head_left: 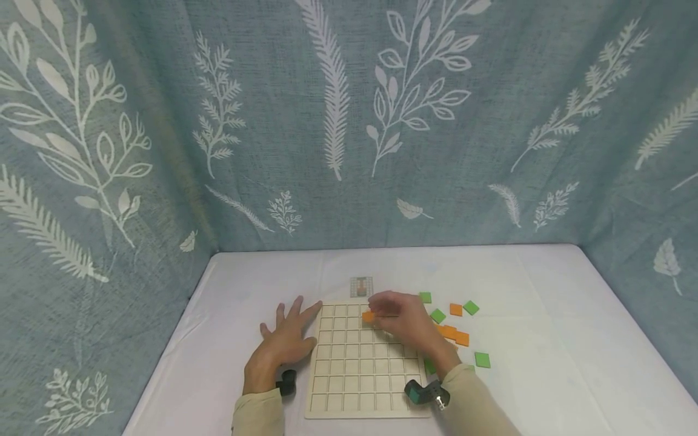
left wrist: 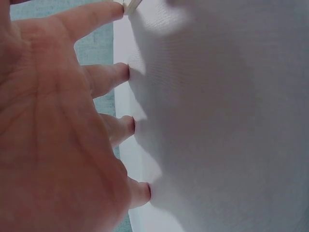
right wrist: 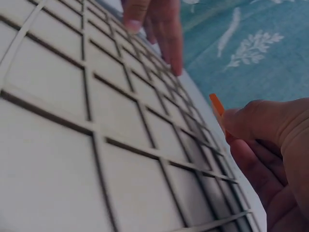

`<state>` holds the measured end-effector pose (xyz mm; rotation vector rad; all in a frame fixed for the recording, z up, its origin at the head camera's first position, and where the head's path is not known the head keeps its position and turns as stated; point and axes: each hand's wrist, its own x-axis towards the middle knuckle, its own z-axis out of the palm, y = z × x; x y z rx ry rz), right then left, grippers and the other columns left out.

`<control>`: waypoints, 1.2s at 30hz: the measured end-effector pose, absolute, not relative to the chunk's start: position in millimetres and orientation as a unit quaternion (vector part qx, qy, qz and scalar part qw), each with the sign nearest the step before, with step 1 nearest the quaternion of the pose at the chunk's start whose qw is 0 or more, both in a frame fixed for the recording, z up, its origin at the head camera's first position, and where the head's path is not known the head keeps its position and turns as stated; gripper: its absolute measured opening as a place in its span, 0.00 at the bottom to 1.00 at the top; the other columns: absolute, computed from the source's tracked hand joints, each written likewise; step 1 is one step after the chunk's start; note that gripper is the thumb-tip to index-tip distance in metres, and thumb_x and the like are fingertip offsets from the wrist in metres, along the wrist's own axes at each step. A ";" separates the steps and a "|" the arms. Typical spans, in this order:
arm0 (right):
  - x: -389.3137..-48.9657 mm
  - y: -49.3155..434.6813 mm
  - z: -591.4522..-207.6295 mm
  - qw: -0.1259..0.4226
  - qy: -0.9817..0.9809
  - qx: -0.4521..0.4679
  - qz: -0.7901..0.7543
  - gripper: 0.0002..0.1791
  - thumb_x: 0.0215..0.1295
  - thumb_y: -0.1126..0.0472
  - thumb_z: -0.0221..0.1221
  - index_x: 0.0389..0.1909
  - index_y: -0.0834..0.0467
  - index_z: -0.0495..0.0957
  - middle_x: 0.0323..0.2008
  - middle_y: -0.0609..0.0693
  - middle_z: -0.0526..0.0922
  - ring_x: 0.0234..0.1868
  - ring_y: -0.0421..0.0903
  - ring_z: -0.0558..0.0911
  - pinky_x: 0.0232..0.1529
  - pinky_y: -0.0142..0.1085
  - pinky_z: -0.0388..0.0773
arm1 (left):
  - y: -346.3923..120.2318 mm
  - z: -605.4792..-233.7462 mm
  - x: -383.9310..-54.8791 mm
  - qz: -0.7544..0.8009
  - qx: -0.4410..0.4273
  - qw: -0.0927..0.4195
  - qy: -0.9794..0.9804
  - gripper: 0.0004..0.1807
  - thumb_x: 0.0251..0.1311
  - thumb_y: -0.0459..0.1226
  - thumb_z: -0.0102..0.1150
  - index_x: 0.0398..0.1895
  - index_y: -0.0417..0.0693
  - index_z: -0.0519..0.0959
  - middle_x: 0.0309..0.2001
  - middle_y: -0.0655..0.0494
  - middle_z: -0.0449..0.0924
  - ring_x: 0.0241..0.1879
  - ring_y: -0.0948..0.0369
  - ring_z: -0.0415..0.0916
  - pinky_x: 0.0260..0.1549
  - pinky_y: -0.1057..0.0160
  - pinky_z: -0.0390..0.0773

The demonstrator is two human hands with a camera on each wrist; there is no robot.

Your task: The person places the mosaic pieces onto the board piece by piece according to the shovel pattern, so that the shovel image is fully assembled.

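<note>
A pale wooden grid board (head_left: 351,367) lies on the white table, its square cells bare where they show. My left hand (head_left: 289,339) is spread at the board's left edge, index fingertip and thumb at the rim and the other fingertips on the cloth. Over the upper part of the board, my right hand (head_left: 402,318) pinches an orange square tile (head_left: 368,317) between thumb and fingers. In the right wrist view the orange tile (right wrist: 217,105) is tilted on edge above the grid. Part of the board's right side is hidden under the right hand.
Right of the board lie loose green tiles (head_left: 482,360) and orange tiles (head_left: 462,338), several of each, some overlapping. A small printed pattern card (head_left: 361,287) lies just beyond the board's far edge. A blue leaf-patterned curtain (head_left: 360,200) hangs behind the table.
</note>
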<state>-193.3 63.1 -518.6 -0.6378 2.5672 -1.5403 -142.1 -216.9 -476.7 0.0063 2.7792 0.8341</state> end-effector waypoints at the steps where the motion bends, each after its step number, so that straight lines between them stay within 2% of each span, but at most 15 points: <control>1: -193.0 61.7 -520.1 0.044 0.842 -0.203 -0.497 0.21 0.67 0.65 0.74 0.60 0.52 0.88 0.53 0.43 0.93 0.52 0.42 0.92 0.56 0.35 0.89 | -216.9 -476.4 -141.9 0.286 0.002 0.119 0.951 0.43 0.59 0.32 0.62 0.83 0.50 0.69 0.87 0.29 0.48 0.85 0.22 0.34 0.70 0.08 0.31; 11: -188.4 55.5 -521.8 0.031 0.856 -0.218 -0.468 0.21 0.67 0.66 0.72 0.60 0.54 0.88 0.55 0.46 0.93 0.57 0.46 0.92 0.61 0.45 0.88 | -218.6 -475.2 -143.0 0.295 0.003 0.121 0.948 0.43 0.60 0.32 0.63 0.83 0.50 0.69 0.88 0.30 0.47 0.85 0.23 0.32 0.71 0.09 0.29; 17: -185.1 53.4 -518.9 0.031 0.869 -0.228 -0.438 0.22 0.68 0.66 0.70 0.63 0.56 0.87 0.58 0.48 0.92 0.59 0.48 0.91 0.62 0.46 0.88 | -218.9 -475.2 -143.1 0.295 0.002 0.122 0.948 0.44 0.59 0.32 0.63 0.83 0.51 0.70 0.88 0.31 0.47 0.86 0.23 0.32 0.71 0.10 0.29; 28: -182.2 51.2 -517.4 0.016 0.883 -0.228 -0.409 0.23 0.68 0.64 0.72 0.64 0.53 0.87 0.62 0.47 0.91 0.61 0.48 0.90 0.65 0.48 0.86 | -220.0 -475.9 -143.5 0.294 0.001 0.125 0.947 0.45 0.60 0.32 0.63 0.84 0.52 0.68 0.88 0.31 0.46 0.86 0.24 0.32 0.72 0.11 0.29; 32: -179.4 56.2 -515.2 0.000 0.886 -0.224 -0.406 0.24 0.67 0.63 0.72 0.64 0.52 0.88 0.61 0.44 0.91 0.62 0.47 0.90 0.66 0.49 0.85 | -220.4 -476.3 -143.3 0.294 0.002 0.128 0.947 0.45 0.59 0.32 0.63 0.84 0.52 0.68 0.88 0.31 0.46 0.86 0.24 0.31 0.72 0.11 0.29; 36: -174.1 70.9 -508.6 0.006 0.875 -0.223 -0.431 0.25 0.67 0.61 0.73 0.65 0.52 0.88 0.60 0.42 0.91 0.62 0.46 0.90 0.66 0.49 0.86 | -220.7 -476.6 -143.0 0.291 0.003 0.128 0.948 0.44 0.60 0.32 0.63 0.84 0.52 0.69 0.88 0.31 0.46 0.86 0.24 0.32 0.71 0.10 0.29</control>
